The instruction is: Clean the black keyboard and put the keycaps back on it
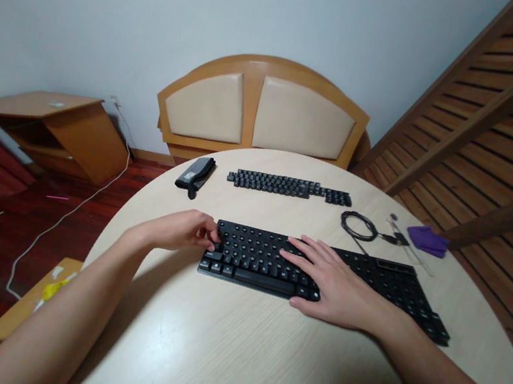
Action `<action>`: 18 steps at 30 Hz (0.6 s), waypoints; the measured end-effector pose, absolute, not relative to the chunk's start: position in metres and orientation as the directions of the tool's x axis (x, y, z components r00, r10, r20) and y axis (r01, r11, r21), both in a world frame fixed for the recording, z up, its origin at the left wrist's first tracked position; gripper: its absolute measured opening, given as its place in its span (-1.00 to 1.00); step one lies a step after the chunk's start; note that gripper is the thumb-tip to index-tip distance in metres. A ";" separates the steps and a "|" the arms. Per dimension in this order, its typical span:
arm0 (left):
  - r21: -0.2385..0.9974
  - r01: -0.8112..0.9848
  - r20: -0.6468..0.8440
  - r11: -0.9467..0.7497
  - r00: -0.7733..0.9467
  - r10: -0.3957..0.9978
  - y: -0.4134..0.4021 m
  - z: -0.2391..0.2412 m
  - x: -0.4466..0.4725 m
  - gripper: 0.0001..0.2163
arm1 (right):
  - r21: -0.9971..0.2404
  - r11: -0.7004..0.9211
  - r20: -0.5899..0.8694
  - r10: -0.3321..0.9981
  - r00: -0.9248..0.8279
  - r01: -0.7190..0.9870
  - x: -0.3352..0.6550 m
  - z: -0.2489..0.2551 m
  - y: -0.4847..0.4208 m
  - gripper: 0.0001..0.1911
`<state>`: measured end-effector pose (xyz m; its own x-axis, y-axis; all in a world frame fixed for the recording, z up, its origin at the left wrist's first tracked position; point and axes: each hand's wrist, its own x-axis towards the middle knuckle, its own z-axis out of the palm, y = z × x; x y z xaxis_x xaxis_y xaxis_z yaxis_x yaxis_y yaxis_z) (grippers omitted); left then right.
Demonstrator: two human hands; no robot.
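Observation:
A black keyboard (265, 281) lies on the round table in front of me. Keycaps sit on its lower rows, while bare key posts show across the upper rows and much of the right side. My left hand (194, 233) is at its left end, thumb and fingers pinched on a dark keycap (216, 246) just above the bottom-left keys; the fingers partly hide it. Spread flat over the middle of the keyboard is my right hand (320, 279), its thumb by the front edge. Loose black keycaps (270, 183) stand in rows farther back.
A folded grey and black pouch (195, 174) lies at the table's back left. To the right are a coiled black cable (358, 226), a thin wire tool (408, 245) and a purple cloth (427, 241). A padded headboard (263, 114) rises behind the table (218, 351).

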<state>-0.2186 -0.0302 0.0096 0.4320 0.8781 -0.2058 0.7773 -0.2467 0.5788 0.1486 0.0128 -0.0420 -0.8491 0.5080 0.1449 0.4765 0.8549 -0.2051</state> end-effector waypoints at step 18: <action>0.664 0.732 -0.253 -0.149 0.408 0.878 -0.024 0.003 -0.221 -0.77 | -0.255 0.840 0.109 0.516 -0.849 0.478 0.149 -0.043 0.015 -0.17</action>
<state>-0.2206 -0.0245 0.0032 0.4075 0.8775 -0.2527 0.7325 -0.1489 0.6643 0.1491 0.0154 -0.0431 -0.8493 0.5165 0.1090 0.4784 0.8404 -0.2546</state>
